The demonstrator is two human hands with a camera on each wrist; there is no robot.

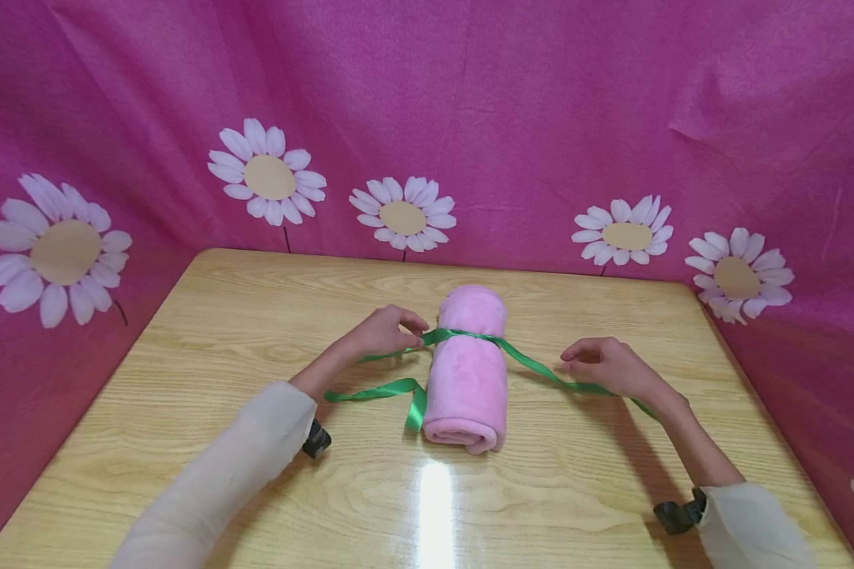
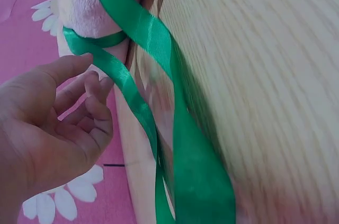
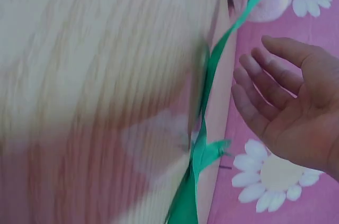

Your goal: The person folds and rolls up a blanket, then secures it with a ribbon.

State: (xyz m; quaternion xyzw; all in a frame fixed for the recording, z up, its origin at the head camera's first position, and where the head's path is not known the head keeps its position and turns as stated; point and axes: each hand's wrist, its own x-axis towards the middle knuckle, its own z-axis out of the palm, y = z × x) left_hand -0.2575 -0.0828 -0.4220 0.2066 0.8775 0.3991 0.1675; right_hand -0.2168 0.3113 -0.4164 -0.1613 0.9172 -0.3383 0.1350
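Observation:
A rolled pink blanket (image 1: 466, 387) lies lengthwise on the table, with a green ribbon (image 1: 537, 365) wrapped around its upper part and drawn in snugly there. The ribbon's ends trail out to both sides, and a folded length of it lies by the roll's lower left. My left hand (image 1: 387, 332) is at the roll's left side, fingers loosely bent, its fingertips right at the ribbon (image 2: 124, 78) in the left wrist view. On the other side my right hand (image 1: 608, 365) hovers over the ribbon's right tail. Its relaxed fingers (image 3: 273, 83) hold nothing.
The wooden table (image 1: 256, 308) has a bright light reflection at its front. A magenta cloth (image 1: 505, 118) printed with white daisies hangs along the back and both sides. Dark camera mounts (image 1: 679, 514) sit under both wrists.

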